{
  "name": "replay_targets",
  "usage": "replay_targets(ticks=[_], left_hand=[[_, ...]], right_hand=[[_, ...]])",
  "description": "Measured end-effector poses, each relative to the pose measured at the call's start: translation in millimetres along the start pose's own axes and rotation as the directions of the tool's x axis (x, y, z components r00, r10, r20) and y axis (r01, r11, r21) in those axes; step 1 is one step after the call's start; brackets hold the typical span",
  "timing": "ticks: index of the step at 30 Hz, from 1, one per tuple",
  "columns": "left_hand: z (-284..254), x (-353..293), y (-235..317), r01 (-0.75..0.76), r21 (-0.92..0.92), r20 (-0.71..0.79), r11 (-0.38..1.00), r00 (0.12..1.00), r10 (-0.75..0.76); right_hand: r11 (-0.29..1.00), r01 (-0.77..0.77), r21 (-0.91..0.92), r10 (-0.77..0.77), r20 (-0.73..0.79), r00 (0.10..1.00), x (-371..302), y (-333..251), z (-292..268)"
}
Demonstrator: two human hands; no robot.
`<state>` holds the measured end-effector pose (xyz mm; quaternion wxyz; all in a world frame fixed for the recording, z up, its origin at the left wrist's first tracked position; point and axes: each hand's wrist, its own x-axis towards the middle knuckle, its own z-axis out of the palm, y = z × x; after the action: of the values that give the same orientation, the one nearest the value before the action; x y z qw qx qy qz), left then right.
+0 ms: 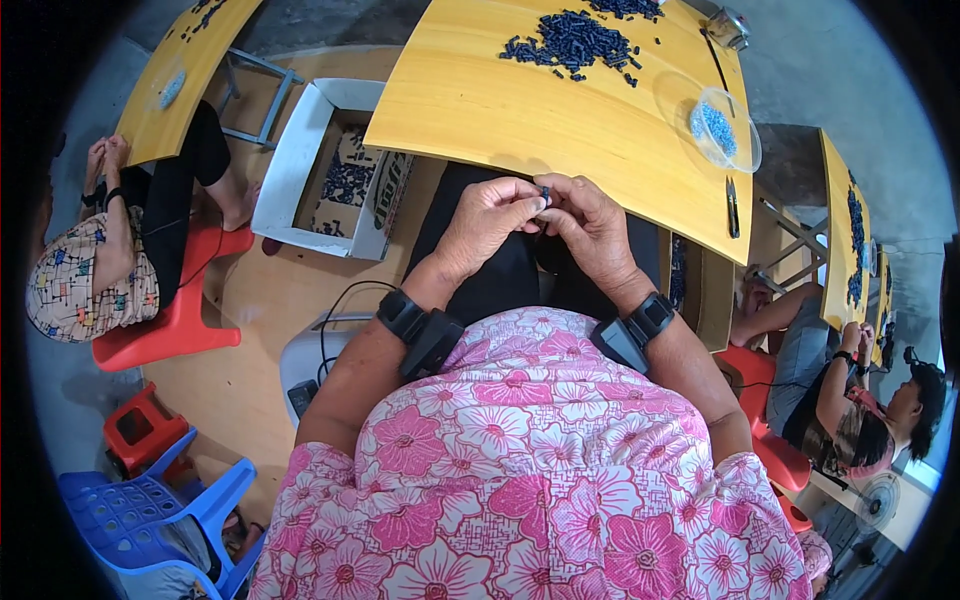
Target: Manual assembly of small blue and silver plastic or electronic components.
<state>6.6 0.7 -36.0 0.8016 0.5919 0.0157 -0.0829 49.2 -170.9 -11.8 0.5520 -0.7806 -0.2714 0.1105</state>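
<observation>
My left hand [497, 222] and my right hand [590, 230] meet over my lap, just off the front edge of the yellow table [480, 110]. Pinched between their thumbs and fingertips is a small black cylindrical part [545, 194], mostly covered by the fingers. Both hands are closed on it. On the table lies a pile of similar small black parts [580, 45]. To the right stands a clear round tub [745, 150] holding tiny light-blue pieces [712, 132]. A pair of dark-handled snips or tweezers [732, 208] lies near the right table edge.
A white cardboard box [290, 190] with black parts inside stands on the floor at left. A metal cup [728, 28] and a thin dark rod [717, 60] lie at the far right corner. Seated people work at tables on both sides. A blue chair [150, 510] stands lower left.
</observation>
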Motion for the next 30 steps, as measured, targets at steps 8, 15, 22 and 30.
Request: replay_targets(ticks=[8, 15, 22, 30], left_hand=[[-0.2, -0.4, -0.4, -0.009, 0.065, -0.024, 0.998, 1.0, 0.011], [0.7, 2.1, -4.2, -0.047, 0.136, 0.02, 0.99, 0.999, 0.045], [0.6, 4.0, -4.4, -0.03, 0.166, 0.013, 0.986, 1.0, 0.028], [0.8, 2.6, -3.6, -0.02, 0.168, 0.005, 0.986, 1.0, 0.02]], right_hand=[[0.965, -0.126, 0.23, 0.142, -0.052, 0.989, 5.5, -1.6, -9.7], [0.904, -0.313, 0.292, 0.314, 0.047, 0.948, 11.1, -4.8, -13.6], [0.879, -0.378, 0.291, 0.373, 0.073, 0.925, 14.0, -3.9, -15.9], [0.859, -0.388, 0.334, 0.378, 0.099, 0.921, 13.1, 1.5, -13.6]])
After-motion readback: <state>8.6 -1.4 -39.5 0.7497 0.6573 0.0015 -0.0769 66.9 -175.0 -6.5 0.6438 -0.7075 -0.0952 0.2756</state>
